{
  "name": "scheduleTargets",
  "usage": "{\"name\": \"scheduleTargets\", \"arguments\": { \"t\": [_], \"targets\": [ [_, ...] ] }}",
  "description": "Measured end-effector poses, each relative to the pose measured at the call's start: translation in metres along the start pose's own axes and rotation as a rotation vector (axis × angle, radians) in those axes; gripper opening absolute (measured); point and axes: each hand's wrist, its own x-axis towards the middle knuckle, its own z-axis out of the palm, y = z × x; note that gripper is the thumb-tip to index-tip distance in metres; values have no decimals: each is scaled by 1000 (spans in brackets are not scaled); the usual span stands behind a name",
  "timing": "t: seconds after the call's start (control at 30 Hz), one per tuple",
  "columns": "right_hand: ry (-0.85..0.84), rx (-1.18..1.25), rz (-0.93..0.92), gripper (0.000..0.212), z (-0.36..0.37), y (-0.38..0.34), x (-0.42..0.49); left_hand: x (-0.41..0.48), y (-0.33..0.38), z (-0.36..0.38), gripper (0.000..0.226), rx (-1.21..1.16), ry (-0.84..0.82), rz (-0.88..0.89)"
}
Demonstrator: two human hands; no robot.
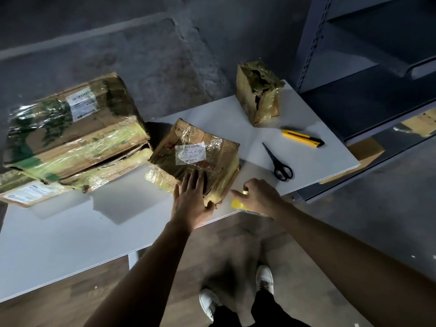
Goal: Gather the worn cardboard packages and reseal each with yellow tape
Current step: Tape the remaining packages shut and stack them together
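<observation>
White shoes (209,303) stand on the floor below the near edge of the desk (70,232), and two bare forearms reach out over it. The left hand (192,199) lies flat on the middle package (195,152), fingers straight and spread on its near top side, thumb at the near corner; its grip is wide open and holds nothing. The right hand (257,197) hovers just right of that package at the near desk edge, its grip curled round the yellow tape (237,204), a yellow bit showing between thumb and forefinger. Whether the tape touches the package I cannot tell. The middle package is a worn brown carton in crinkled clear film, with a white label on top and yellow tape along its near side. Just left of it the big package (75,128) lies tilted on a lower carton (118,168), both torn and filmed, the big one bearing a white label. A flat package (30,193) with a label pokes out from under that stack at the left. The small package (258,90), torn open on top, stands upright at the far right corner of the desk. Between it and the right hand lie a yellow knife (303,138) and black scissors (278,164), apart from each other. A grey shelf (365,79) stands to the right.
</observation>
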Motion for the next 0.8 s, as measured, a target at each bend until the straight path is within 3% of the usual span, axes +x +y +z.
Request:
{"name": "scheduleTargets", "arguments": {
  "t": [0.17,0.27,0.37,0.63,0.7,0.8],
  "targets": [
    [-148,17,50,74,10,-1,-3,3,-4,-5,98,-24,-43,21],
    [-96,46,69,60,11,1,-1,6,-4,-10,106,20,-56,59],
    [-97,40,77,59,10,2,0,8,-5,-22,111,32,-161,79],
    [-116,114,116,55,8,0,-1,21,21,-4,75,-24,90,-27],
    [-117,158,123,47,7,1,0,20,22,2,72,-43,105,-70],
    [-129,210,137,53,7,1,-1,23,27,3,75,-42,107,-103]
  ]
}}
